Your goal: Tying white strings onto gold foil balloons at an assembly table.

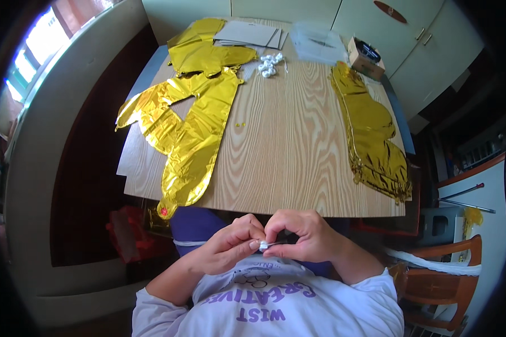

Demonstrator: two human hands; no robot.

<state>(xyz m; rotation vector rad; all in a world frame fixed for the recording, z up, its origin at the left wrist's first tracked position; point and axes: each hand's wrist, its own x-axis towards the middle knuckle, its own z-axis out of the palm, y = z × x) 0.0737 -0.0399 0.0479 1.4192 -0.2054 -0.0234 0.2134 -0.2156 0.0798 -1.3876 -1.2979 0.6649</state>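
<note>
Close to my chest, below the table's front edge, both hands meet over a small white bundle [263, 245] that looks like wound ribbon or string. The thumb and fingers of my left hand [230, 242] pinch it. My right hand [302, 236] is closed too, thumb against index finger, on a thin strand at the bundle's right side. Similar small white bundles [270, 65] lie in a pile at the table's far middle. Flat gold foil balloons [194, 129] cover the left of the wood-grain table [281, 146], the nearest one hanging slightly over the front edge.
More folded gold foil balloons [371, 123] lie along the right edge. Grey sheets [250, 35], a clear plastic bag [316, 44] and a small box [366, 57] are at the back. A wooden chair [447, 281] stands at right; a red bag [130, 236] is low at left.
</note>
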